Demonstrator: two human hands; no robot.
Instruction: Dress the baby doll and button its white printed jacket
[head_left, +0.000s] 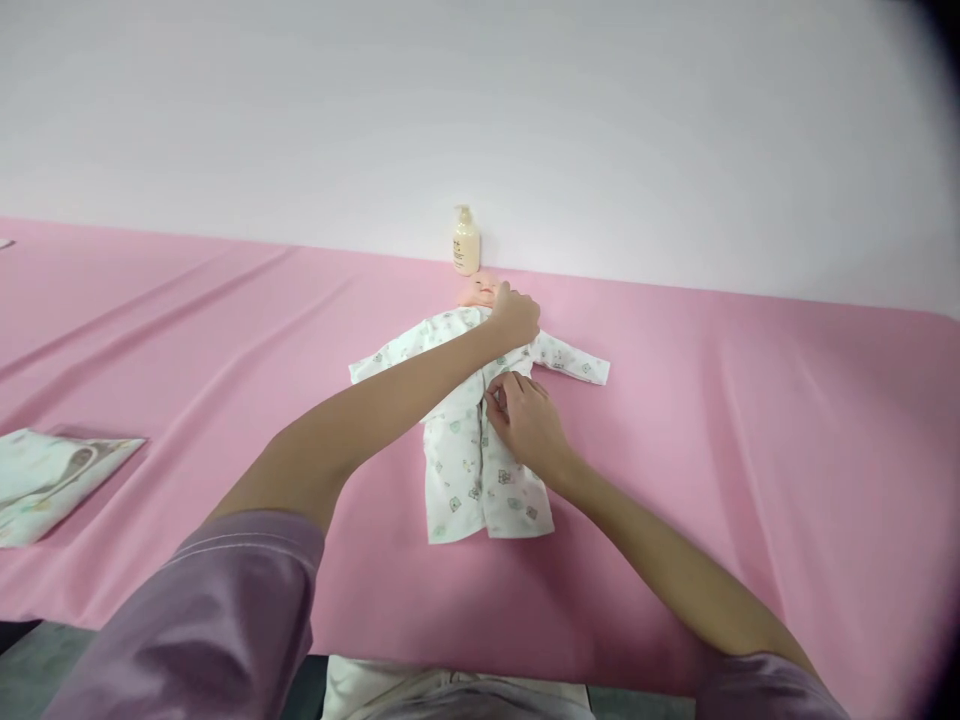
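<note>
— What do we see in the middle?

— We see a doll lying flat on its back. It wears a white baby suit with little pictures on it. Its head points to the far side and the suit's arms are spread out to the left and right.

— Where are the hands?

— The left hand lies on the suit's collar, right by the doll's head. Its fingers are curled down. We cannot tell if they grip the collar or just press on it.

— And the other one?

— The right hand is on the doll's chest, a bit nearer. Its fingertips are pinched close together on the front edge of the suit, where the two sides meet.

— What is under the doll?

— A big pink cloth covers the whole table.

— What else do we see?

— A small pale bottle with a pump stands just behind the doll's head, against the white wall. Far off to the left lies a folded cloth in light colours. Close to us we see a purple sleeve on the left arm.
</note>
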